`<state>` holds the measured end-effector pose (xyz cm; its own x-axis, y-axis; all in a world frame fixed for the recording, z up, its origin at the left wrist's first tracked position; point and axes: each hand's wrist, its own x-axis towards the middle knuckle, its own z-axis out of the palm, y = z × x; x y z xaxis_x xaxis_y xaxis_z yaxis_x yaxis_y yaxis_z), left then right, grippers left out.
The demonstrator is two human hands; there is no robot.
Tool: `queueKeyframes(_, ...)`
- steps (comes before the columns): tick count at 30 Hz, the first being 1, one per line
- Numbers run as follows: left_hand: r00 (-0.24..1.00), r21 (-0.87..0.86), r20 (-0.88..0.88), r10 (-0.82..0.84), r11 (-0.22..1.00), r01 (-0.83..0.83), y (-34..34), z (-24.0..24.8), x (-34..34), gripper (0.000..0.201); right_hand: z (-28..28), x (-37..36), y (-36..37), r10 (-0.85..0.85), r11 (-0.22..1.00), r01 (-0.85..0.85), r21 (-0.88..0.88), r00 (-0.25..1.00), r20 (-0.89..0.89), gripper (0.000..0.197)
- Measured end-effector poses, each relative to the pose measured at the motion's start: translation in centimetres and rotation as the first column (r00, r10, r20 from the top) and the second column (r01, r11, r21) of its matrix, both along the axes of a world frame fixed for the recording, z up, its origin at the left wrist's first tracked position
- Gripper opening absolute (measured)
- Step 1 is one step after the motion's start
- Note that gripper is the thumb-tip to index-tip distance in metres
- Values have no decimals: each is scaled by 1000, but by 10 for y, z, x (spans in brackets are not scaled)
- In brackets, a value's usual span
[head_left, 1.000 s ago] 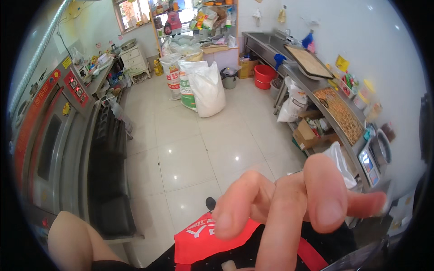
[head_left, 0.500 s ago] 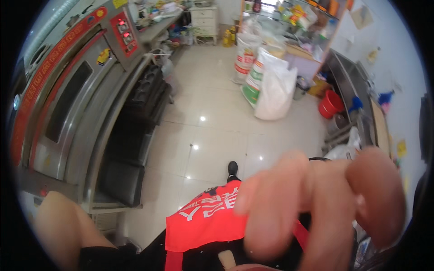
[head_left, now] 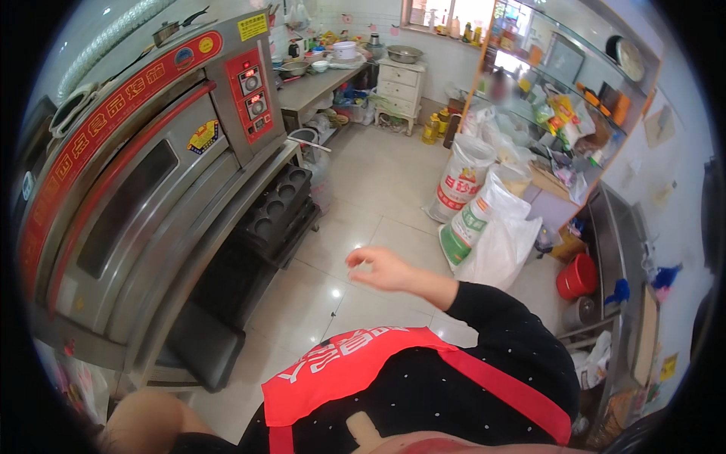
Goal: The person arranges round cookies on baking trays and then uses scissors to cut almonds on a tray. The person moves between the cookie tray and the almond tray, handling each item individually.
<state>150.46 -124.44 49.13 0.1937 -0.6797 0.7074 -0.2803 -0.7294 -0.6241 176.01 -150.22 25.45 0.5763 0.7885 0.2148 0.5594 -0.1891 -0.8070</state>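
My right hand (head_left: 382, 270) reaches across in front of my body above the tiled floor. Its fingers are loosely curved, a gap shows between thumb and fingertips, and nothing is in it. At the lower left, beside the oven's lower frame, part of my left hand and wrist (head_left: 144, 418) comes into view, with its fingers hidden. I wear a red apron (head_left: 340, 371) over a black dotted top. On my left stands a large steel deck oven (head_left: 128, 204) with a red control panel (head_left: 252, 91) carrying lit displays.
Dark baking moulds (head_left: 276, 204) sit on a rack under the oven. Ahead right, white sacks (head_left: 495, 234) stand on the floor before a glass-shelved cabinet (head_left: 544, 83). A red bucket (head_left: 577, 276) is by the right-hand steel table. A white drawer unit (head_left: 399, 91) stands at the back.
My right hand has dropped away from close in front of the view to lower and further left. The view has tilted up, showing more of the oven and back wall.
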Motion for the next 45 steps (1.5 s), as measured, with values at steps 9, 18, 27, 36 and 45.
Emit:
queueKeyframes(9, 552, -550, -59, 832, 434, -713, 255, -104, 42, 46, -233, 51, -15, -23, 481, 40, -876, 999, 33, 43)
queueKeyframes(18, 362, -472, -220, 906, 226, -852, 367, -131, 155, 71, -324, -3, -139, -412, 214, 107, -971, 911, 9, 55)
queueKeyframes(27, 235, -408, -454, 859, 33, -912, 384, -92, 188, 20, -342, 24, -46, -476, 577, 141, -805, 858, -192, 42)
queueKeyframes(36, 122, -367, -590, 798, -131, -921, 410, -90, 165, 22, -323, 92, 45, -334, 659, 4, -752, 897, -289, 39)
queueKeyframes(45, 206, -467, -458, 865, -37, -883, 284, -182, 154, 9, -365, 114, 21, -331, 586, -96, -804, 878, -345, 36)
